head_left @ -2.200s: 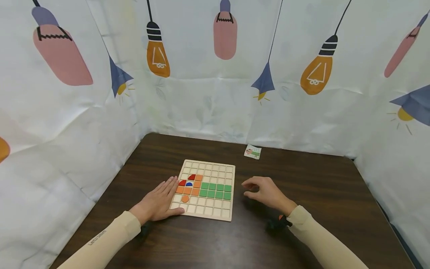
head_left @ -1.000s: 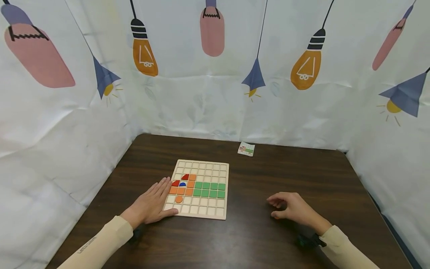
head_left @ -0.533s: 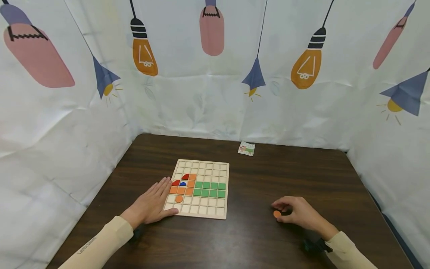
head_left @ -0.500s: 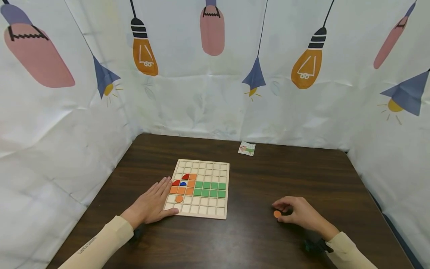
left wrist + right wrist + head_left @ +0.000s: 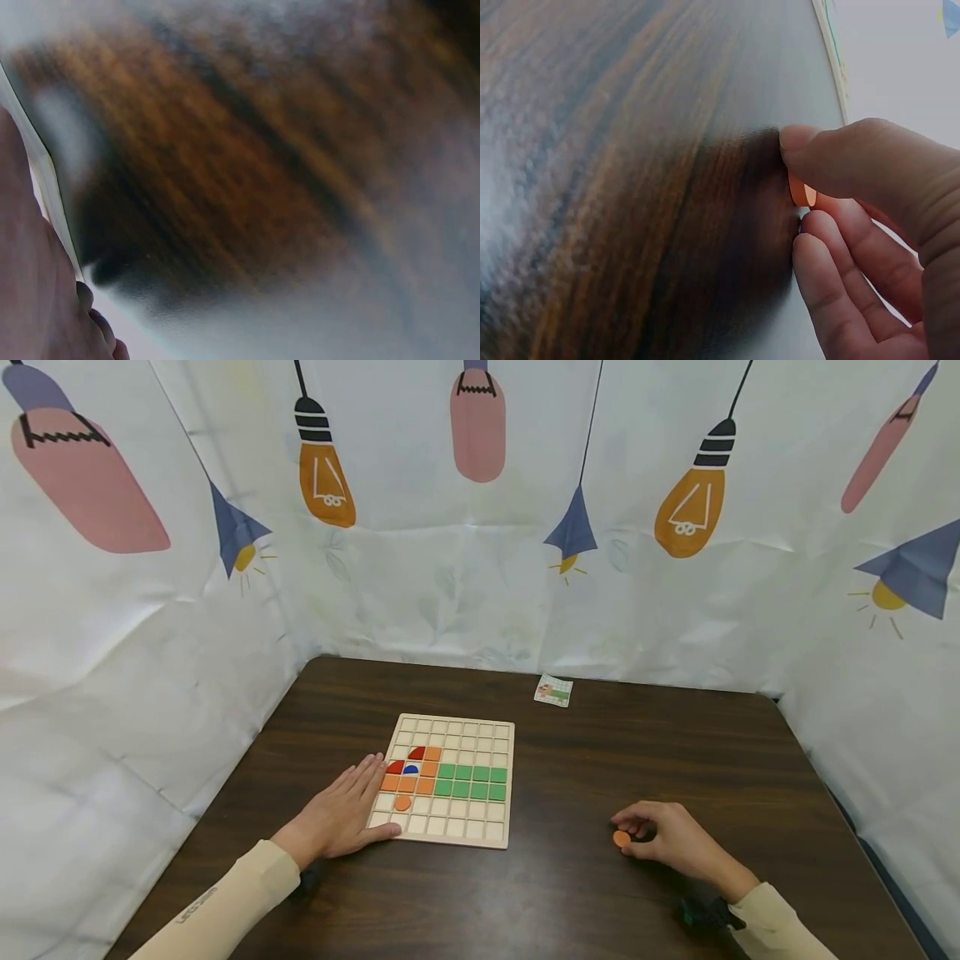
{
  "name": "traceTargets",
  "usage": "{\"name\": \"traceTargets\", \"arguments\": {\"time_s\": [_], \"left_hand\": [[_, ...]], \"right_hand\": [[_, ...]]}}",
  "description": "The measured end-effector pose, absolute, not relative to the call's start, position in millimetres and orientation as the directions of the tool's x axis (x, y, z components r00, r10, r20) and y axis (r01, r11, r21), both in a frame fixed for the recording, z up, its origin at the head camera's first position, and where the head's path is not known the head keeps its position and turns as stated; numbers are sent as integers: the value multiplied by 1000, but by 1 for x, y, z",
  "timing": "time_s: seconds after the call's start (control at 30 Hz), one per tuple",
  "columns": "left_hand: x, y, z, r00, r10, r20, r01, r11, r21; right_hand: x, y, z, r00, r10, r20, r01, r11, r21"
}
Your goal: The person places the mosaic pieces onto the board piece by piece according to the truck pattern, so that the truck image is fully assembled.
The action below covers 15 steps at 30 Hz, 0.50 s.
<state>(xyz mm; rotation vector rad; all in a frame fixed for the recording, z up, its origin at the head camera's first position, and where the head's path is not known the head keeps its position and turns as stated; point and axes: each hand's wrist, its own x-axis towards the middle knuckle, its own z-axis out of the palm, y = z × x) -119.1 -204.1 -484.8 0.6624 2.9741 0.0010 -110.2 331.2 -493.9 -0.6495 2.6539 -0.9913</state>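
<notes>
A wooden grid board lies on the table left of the middle. Green squares, orange squares, two red quarter-circle pieces, a blue half-round piece and an orange disc sit in its cells. My left hand rests flat along the board's left edge, fingers straight, thumb on the near corner. Off to the right, my right hand pinches another orange disc between thumb and fingers, close to the table. In the right wrist view that disc shows edge-on, partly behind the thumb.
A small printed card with a coloured grid pattern lies near the table's back edge. The dark wood table stretches between the hands. A white cloth printed with lamps hangs behind and at both sides.
My right hand moved away from the board to the right and now pinches an orange disc that shows at its fingertips. My left hand has stayed on the board.
</notes>
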Motion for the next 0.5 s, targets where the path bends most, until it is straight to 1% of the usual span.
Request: {"name": "traceTargets", "arguments": {"time_s": [0.37, 0.5], "left_hand": [[-120, -205, -486, -904, 417, -95, 417, 909, 23], [-119, -205, -487, -901, 423, -98, 422, 906, 35]], "right_hand": [[-109, 327, -494, -876, -482, -26, -353, 676, -647], [-109, 324, -494, -875, -484, 12, -377, 665, -645]]}}
